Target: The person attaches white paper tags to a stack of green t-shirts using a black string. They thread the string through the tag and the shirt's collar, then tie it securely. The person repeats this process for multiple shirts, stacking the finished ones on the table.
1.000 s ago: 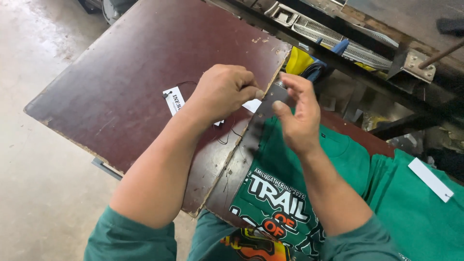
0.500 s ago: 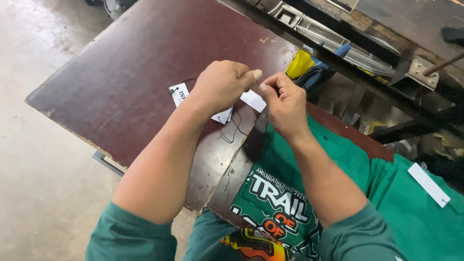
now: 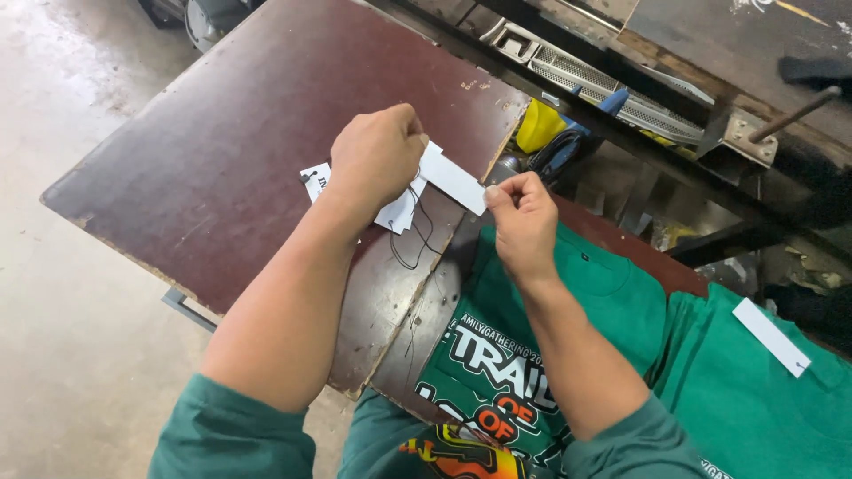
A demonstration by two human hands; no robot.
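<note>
1. Grey concrete floor (image 3: 71, 355) lies under a dark brown table (image 3: 231, 151), and our work sits at the table's near right edge.
2. We hold a white paper tag (image 3: 454, 179) above that edge, stretched between our 2 hands.
3. Our left hand (image 3: 377, 160) is clenched in a fist over the tag's left end, knuckles up.
4. Our right hand (image 3: 524, 222) has its grip pinched on the tag's right corner, thumb and forefinger pressed together.
5. A thin black string (image 3: 410, 239) hangs in a loop from under the left hand, down over the table's worn corner.
6. More white tags (image 3: 315, 180) lie on the table, partly hidden beneath the left hand; how many we cannot tell.
7. Below the right wrist a green printed shirt (image 3: 550, 310) is spread flat, collar up, with white and orange lettering on the chest.
8. To its right lies a second green shirt (image 3: 763, 399), with 1 white tag (image 3: 770, 335) on it, well apart from our hands.
9. Beyond the table's far edge we see a yellow object (image 3: 537, 127) beside black cable, and a long metal mesh rack (image 3: 621, 84).
</note>
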